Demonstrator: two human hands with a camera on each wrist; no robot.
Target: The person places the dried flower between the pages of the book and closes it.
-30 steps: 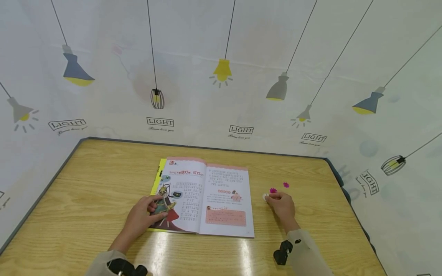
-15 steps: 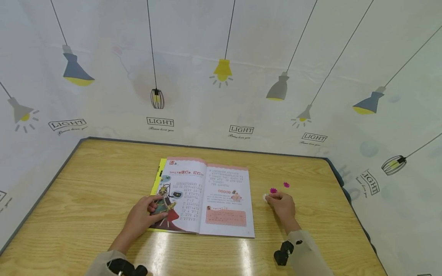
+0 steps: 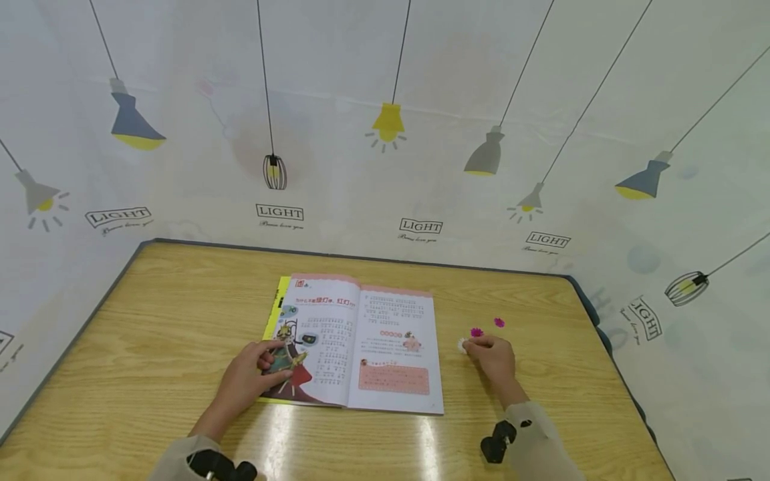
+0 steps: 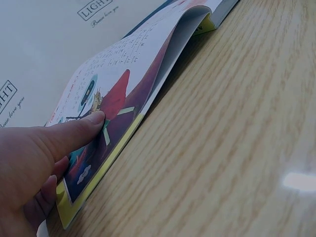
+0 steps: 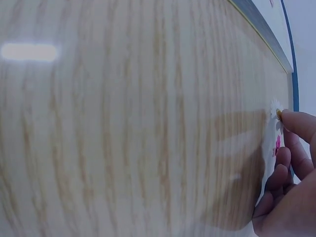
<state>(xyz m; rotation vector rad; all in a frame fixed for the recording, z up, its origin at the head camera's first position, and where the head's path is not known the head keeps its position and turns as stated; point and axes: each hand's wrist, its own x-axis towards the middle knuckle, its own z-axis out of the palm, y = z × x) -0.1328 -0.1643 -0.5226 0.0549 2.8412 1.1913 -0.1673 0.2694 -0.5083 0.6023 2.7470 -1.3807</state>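
Note:
An open book (image 3: 394, 347) with Chinese text and cartoon pictures lies on the table. My left hand (image 3: 245, 377) rests on its left page, thumb and index finger apart. In the left wrist view, the thumb (image 4: 79, 126) presses on the page near a red-caped figure, and the other visible fingers bend by the book's edge. To the right of the book, my right hand (image 3: 494, 361) pinches a small white daisy (image 3: 462, 345). Its yellow centre sits at the fingertips in the right wrist view. Just beyond lies a magenta flower (image 3: 476, 332), partly hidden by the hand.
A second magenta flower (image 3: 499, 322) lies farther right. Under the open pages shows the book's yellow cover (image 3: 275, 307). The wooden table (image 3: 150, 321) has a dark edge, and a pale curtain-like backdrop (image 3: 337, 220) printed with lamps stands behind it.
The right wrist and sleeve have shifted very slightly right, while the fingers stay at the white daisy. My left hand and the book keep their places.

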